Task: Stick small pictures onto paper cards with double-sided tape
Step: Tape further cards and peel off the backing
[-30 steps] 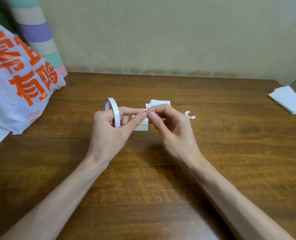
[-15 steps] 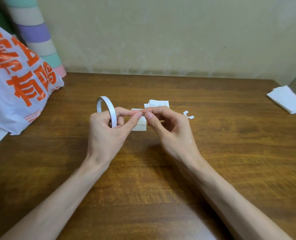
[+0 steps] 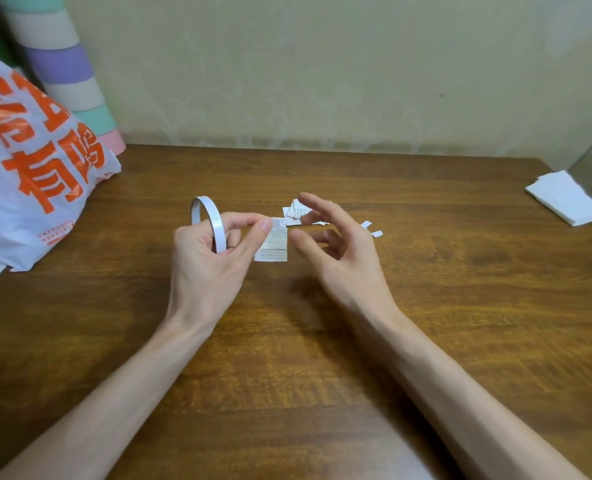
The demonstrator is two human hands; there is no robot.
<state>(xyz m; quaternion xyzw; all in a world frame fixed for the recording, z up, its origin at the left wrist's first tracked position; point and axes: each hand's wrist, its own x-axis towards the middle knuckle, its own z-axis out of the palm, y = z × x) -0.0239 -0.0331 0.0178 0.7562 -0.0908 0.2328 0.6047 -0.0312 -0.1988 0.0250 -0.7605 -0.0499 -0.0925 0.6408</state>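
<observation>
Now that the right hand [image 3: 336, 251] has released the shared pinch and hovers with fingers spread, empty, the left hand [image 3: 204, 261] alone grips the tape ring [image 3: 207, 216], pinching its free end over the paper card [image 3: 274, 247]; sticking probably comes next.

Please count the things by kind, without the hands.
White double-sided tape ring: 1
Small printed paper card: 1
Pile of small printed pictures: 1
Loose white paper scraps: 2
White plastic bag with orange print: 1
White paper stack: 1
Pastel striped roll: 1
Total: 8
</observation>
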